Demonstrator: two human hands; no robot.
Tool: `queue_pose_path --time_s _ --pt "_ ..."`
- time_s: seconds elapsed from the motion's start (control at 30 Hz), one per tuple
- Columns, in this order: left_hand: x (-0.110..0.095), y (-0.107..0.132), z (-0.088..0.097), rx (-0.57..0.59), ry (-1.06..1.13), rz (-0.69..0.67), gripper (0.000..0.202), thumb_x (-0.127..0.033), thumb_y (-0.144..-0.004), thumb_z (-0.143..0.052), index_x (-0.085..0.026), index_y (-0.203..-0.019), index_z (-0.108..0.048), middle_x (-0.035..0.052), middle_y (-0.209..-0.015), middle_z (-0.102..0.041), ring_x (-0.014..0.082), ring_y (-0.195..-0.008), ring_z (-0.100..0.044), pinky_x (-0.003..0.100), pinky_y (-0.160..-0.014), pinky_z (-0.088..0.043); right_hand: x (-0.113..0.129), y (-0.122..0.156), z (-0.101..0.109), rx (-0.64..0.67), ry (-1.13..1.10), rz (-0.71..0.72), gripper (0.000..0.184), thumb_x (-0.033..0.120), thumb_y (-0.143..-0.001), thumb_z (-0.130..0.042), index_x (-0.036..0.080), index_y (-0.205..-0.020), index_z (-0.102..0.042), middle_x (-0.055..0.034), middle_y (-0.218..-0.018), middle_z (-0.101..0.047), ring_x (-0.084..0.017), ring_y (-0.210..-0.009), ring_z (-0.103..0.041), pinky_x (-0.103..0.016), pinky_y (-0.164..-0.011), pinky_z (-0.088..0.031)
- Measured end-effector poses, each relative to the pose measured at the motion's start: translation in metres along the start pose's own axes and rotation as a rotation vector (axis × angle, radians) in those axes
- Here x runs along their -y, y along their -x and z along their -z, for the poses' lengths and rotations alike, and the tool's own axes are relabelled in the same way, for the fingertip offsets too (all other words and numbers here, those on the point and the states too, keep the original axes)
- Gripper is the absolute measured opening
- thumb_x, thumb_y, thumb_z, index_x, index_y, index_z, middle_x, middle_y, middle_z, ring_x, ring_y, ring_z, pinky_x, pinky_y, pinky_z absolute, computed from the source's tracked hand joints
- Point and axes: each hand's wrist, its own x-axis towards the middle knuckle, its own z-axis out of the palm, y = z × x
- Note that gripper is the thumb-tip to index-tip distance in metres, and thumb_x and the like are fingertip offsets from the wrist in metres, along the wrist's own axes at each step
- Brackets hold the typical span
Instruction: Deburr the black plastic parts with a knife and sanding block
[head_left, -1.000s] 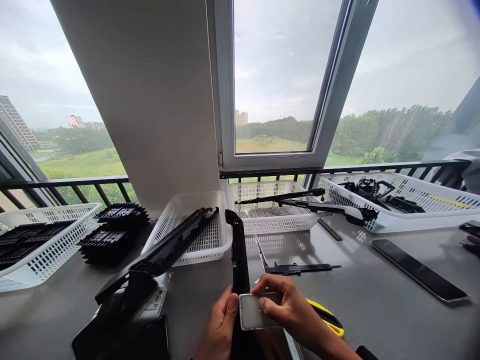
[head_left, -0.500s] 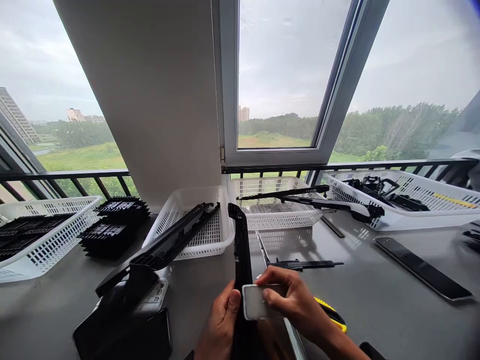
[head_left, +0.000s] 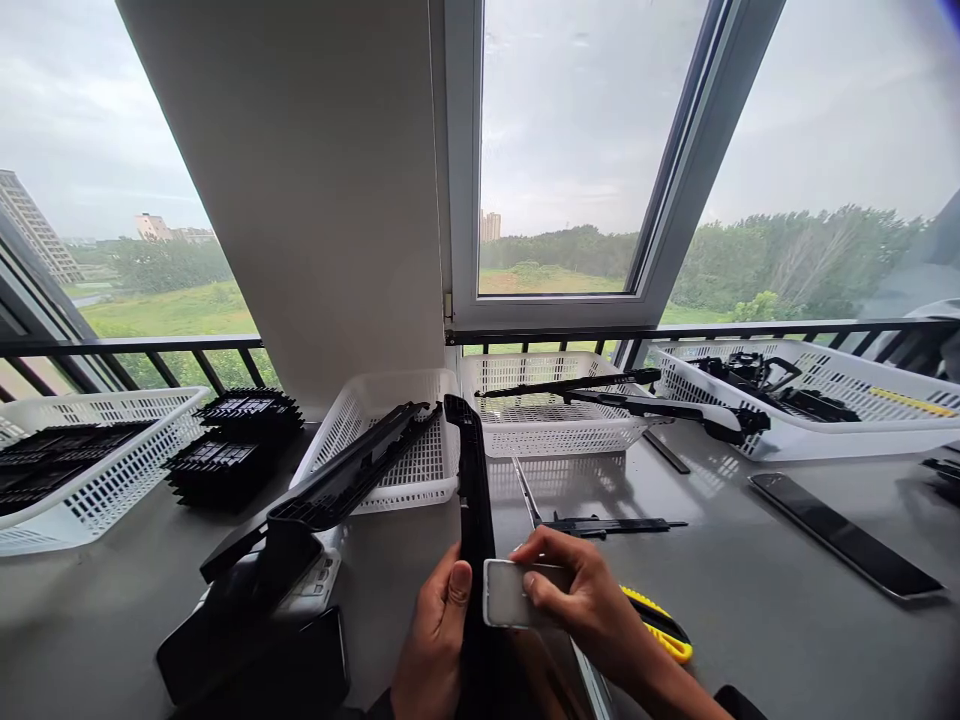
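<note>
My left hand is closed around the lower part of a long black plastic trim piece, its thumb lying along the near side. The piece stands lengthwise in front of me, its curved end pointing away. Between the thumb and fingers of my right hand is a flat pale grey rectangular block with whitish edges. The block's left edge is against or just over the right side of the trim piece; contact is hard to tell. A yellow-and-black utility knife lies beside my right wrist, and a black caliper beyond that hand.
White perforated baskets line the back of the grey table. More long black trim pieces rest across them. At left are stacked black parts and a dark phone-like slab. A flat black panel lies right.
The trim piece's far end has shifted slightly left and up, with my left hand moving along. The block has moved up slightly, still in my right hand.
</note>
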Motion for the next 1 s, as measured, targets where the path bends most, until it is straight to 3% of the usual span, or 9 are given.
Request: queue_pose_path --time_s 0.23,0.33,0.47,0.67,0.77,0.9,1.0 --pt "0.007 0.001 0.001 -0.176 0.031 0.029 0.074 -0.074 -0.086 -0.072 -0.017 -0.132 -0.071 0.0129 -0.124 -0.079 0.0328 -0.111 -0.071 0.033 -0.084 -0.058 -0.001 0.001 0.000 0.016 -0.001 0.000 0.023 0.037 -0.080 -0.063 0.018 -0.086 -0.075 -0.0032 -0.082 -0.068 -0.019 -0.078 -0.059 -0.029 -0.072 -0.045" --pt "0.008 0.002 0.003 -0.209 0.040 0.050 0.075 -0.073 -0.086 -0.073 -0.016 -0.135 -0.070 0.0141 -0.127 -0.078 0.0329 -0.114 -0.071 0.032 -0.084 -0.057 0.002 0.001 -0.002 0.023 0.006 0.017 0.024 0.038 -0.081 -0.062 0.019 -0.088 -0.074 -0.0028 -0.082 -0.067 -0.019 -0.078 -0.059 -0.029 -0.072 -0.044" --pt "0.004 0.003 0.003 -0.165 0.029 0.073 0.077 -0.071 -0.088 -0.072 -0.016 -0.141 -0.066 0.0132 -0.120 -0.079 0.0312 -0.105 -0.072 0.032 -0.080 -0.057 0.004 0.001 -0.003 0.062 -0.028 0.007 0.022 0.036 -0.081 -0.062 0.018 -0.088 -0.073 -0.0021 -0.081 -0.065 -0.018 -0.076 -0.057 -0.028 -0.070 -0.043" --pt "-0.016 0.006 -0.005 -0.122 -0.022 0.034 0.077 -0.076 -0.087 -0.068 -0.016 -0.136 -0.070 0.0095 -0.103 -0.081 0.0269 -0.091 -0.071 0.031 -0.075 -0.055 0.004 0.001 -0.004 0.047 -0.028 0.012 0.024 0.038 -0.082 -0.063 0.018 -0.089 -0.074 -0.0017 -0.080 -0.065 -0.017 -0.074 -0.055 -0.028 -0.069 -0.042" --pt "-0.026 0.007 -0.010 -0.075 -0.038 0.025 0.077 -0.077 -0.089 -0.065 -0.015 -0.133 -0.072 0.0100 -0.105 -0.080 0.0270 -0.091 -0.071 0.031 -0.072 -0.054 0.005 0.001 -0.001 0.040 -0.052 0.005 0.023 0.038 -0.081 -0.064 0.018 -0.087 -0.074 -0.0024 -0.081 -0.067 -0.018 -0.076 -0.058 -0.028 -0.071 -0.044" --pt "-0.026 0.006 -0.009 -0.113 -0.041 0.016 0.079 -0.079 -0.087 -0.065 -0.016 -0.135 -0.070 0.0133 -0.123 -0.079 0.0334 -0.114 -0.070 0.037 -0.095 -0.056 0.009 0.005 -0.001 0.087 -0.058 0.039 0.020 0.033 -0.078 -0.063 0.018 -0.086 -0.076 -0.0035 -0.084 -0.071 -0.020 -0.081 -0.063 -0.029 -0.075 -0.047" --pt "-0.021 0.005 -0.006 -0.212 -0.060 0.002 0.080 -0.080 -0.083 -0.068 -0.016 -0.131 -0.073 0.0161 -0.136 -0.075 0.0389 -0.134 -0.062 0.044 -0.114 -0.048 0.011 0.008 -0.006 0.121 0.007 0.048 0.019 0.028 -0.076 -0.062 0.020 -0.085 -0.077 -0.0022 -0.081 -0.071 -0.020 -0.080 -0.064 -0.029 -0.075 -0.047"
